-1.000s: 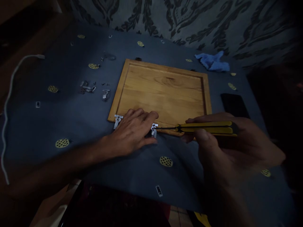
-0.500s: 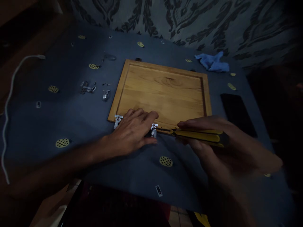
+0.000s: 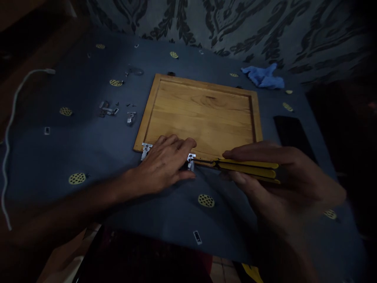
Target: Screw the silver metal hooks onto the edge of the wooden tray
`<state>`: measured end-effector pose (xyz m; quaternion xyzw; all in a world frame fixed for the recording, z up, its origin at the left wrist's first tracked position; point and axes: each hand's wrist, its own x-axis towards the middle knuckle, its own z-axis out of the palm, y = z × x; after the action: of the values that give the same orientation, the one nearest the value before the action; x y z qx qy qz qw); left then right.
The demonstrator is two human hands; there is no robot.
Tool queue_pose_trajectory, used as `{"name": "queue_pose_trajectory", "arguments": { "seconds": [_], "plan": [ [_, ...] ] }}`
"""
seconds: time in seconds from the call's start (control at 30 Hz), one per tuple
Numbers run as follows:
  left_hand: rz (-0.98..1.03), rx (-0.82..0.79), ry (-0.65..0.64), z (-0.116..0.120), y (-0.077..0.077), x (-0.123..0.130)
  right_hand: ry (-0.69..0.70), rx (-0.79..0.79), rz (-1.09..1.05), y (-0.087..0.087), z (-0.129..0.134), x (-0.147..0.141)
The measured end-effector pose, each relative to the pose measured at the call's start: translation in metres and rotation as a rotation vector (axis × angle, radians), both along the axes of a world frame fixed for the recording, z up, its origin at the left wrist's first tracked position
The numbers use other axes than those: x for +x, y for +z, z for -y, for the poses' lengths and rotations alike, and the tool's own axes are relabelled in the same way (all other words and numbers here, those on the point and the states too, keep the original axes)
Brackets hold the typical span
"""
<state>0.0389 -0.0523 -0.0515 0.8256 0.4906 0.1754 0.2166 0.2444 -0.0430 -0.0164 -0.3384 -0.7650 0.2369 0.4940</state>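
A framed wooden panel (image 3: 203,118) lies flat on the cloth. Two metal hinges sit at its near edge: the left hinge (image 3: 146,150) and the right hinge (image 3: 191,160). My left hand (image 3: 165,163) spans the edge between them, fingers bent over the wood and thumb below the edge beside the right hinge. In my right hand (image 3: 291,177) is a screwdriver (image 3: 250,166) with a yellow and black handle, held nearly level. Its shaft points left and its tip meets the right hinge; the exact contact is too small to make out.
Loose metal hinges (image 3: 108,110), another hinge piece (image 3: 131,118) and a few small screws (image 3: 128,105) lie left of the panel. A blue rag (image 3: 263,76) is at the back right, a black phone-like slab (image 3: 294,135) at the right. A white cable (image 3: 11,118) runs down the left.
My right hand has turned slightly around the screwdriver, and more of the yellow handle faces up. The left hand, panel and hinges keep their places, apart from a tiny view shift.
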Motion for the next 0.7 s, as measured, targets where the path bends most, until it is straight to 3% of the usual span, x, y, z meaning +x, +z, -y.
{"name": "queue_pose_trajectory", "arguments": {
  "seconds": [0.3,0.47,0.7],
  "plan": [
    [-0.011,-0.028,-0.008,-0.0011,0.0025,0.0009,0.074,-0.131,0.016,0.0018,0.0015,0.0045],
    [0.004,0.002,-0.013,-0.0003,0.0007,-0.0005,0.042,-0.051,-0.019,0.0048,0.0023,-0.0005],
    [0.017,0.009,-0.001,-0.0002,-0.0012,0.0002,0.010,-0.087,0.017,0.0026,0.0021,0.0031]
  ]
}}
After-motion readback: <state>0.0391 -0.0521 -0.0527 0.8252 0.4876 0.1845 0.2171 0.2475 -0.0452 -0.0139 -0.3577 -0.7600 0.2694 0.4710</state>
